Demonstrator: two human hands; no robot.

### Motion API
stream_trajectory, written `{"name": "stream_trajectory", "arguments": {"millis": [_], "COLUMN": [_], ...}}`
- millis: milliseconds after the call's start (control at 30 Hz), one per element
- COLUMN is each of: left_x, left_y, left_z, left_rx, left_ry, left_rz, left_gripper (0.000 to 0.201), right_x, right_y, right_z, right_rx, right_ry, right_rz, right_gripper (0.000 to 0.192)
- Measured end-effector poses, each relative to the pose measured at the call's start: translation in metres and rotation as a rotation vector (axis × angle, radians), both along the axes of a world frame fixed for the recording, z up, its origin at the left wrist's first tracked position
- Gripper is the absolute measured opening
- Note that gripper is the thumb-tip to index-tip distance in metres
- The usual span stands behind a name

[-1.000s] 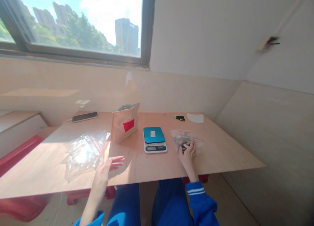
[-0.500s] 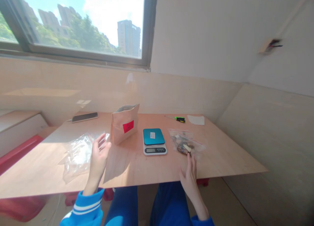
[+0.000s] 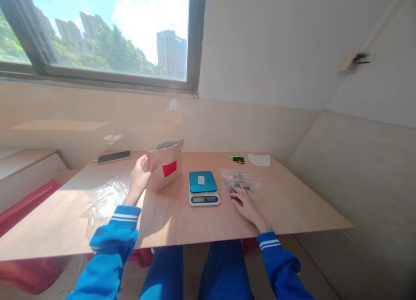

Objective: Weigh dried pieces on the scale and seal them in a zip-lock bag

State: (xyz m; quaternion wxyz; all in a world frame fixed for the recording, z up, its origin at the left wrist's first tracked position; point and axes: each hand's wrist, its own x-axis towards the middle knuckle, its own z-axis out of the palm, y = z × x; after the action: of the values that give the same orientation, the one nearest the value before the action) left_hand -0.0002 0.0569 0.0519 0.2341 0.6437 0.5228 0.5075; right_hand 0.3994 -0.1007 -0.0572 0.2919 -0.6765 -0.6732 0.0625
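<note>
Tan paper pouch (image 3: 165,163) with red label, teal-topped scale (image 3: 203,187), blue white-striped sleeves (image 3: 114,237)

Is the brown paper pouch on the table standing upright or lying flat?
Upright. The brown paper pouch stands on its base on the table, its top edge uppermost, with the left hand at its side.

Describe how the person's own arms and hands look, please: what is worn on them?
Both arms wear bright blue long sleeves. Each cuff carries thin white stripes. The left hand and right hand are bare: no gloves, and no rings or watch that I can see. The trousers are the same blue.
</note>
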Motion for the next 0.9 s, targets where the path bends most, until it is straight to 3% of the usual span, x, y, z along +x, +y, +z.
{"name": "stream_trajectory", "arguments": {"millis": [133, 233, 400, 500, 667, 900], "left_x": [-0.002, -0.001, 0.003, 0.005, -0.001, -0.005], "left_y": [0.003, -0.002, -0.027, -0.047, -0.069, -0.082], "left_z": [0.002, 0.001, -0.012, -0.021, -0.027, -0.029], "left_rx": [-0.001, 0.019, 0.034, 0.033, 0.051, 0.067], "left_ry": [0.052, 0.037, 0.001, 0.028, 0.042, 0.09], "left_rz": [-0.035, -0.033, -0.114, -0.198, -0.264, -0.314], "left_gripper": [0.042, 0.042, 0.034, 0.032, 0.036, 0.032], "right_x": [0.002, -0.014, -0.085, -0.133, -0.179, -0.183], "right_y": [0.002, 0.001, -0.001, 0.006, 0.023, 0.032], "right_z": [0.019, 0.049, 0.124, 0.153, 0.149, 0.133], "right_rx": [-0.021, 0.076, 0.299, 0.341, 0.328, 0.132], "right_ry": [0.067, 0.083, 0.163, 0.177, -0.021, -0.08], "right_rz": [0.007, 0.019, 0.251, 0.412, 0.496, 0.488], "right_gripper": [0.027, 0.027, 0.03, 0.032, 0.029, 0.027]}}
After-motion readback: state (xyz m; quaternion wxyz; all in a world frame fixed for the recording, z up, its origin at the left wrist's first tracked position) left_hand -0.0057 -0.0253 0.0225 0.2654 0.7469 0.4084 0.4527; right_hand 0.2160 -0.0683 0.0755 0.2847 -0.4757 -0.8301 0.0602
